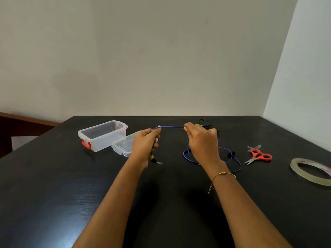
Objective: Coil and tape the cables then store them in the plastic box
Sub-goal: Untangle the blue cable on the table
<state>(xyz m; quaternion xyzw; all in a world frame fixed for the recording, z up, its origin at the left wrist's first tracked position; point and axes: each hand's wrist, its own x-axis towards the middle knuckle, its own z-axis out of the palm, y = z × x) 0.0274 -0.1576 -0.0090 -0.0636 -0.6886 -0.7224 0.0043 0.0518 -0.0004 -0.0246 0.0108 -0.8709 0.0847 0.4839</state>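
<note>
The blue cable [172, 126] is held above the black table [53, 185], stretched in a shallow arch between both hands. Its held span runs left to right, roughly level. The left hand [146, 143] grips one end with curled fingers; below this hand a short tail hangs down, ending in a yellow-and-black connector [152, 158] with a metal tip [159, 163] just above the table. The right hand [202, 140] pinches the cable between thumb and fingertips. Below and behind the right hand the remaining cable lies on the table in loose loops, partly hidden by the wrist, which carries a gold bracelet [223, 174].

To the left of the left hand stands the clear plastic box [103, 135], open, with a red latch [86, 144] on its near end. The box lid [123, 144] lies flat between the box and the left hand, and that hand covers its right edge.

Beyond the right hand, a black cable [207, 123] lies in a loose tangle, partly hidden by the fingers. To the right of the right hand lie orange-handled scissors [258, 156], blades pointing toward the near left, with a small piece of clear tape [254, 148] just behind them. Farther right, at the frame edge, lies a roll of clear tape [311, 173], flat on the table.
</note>
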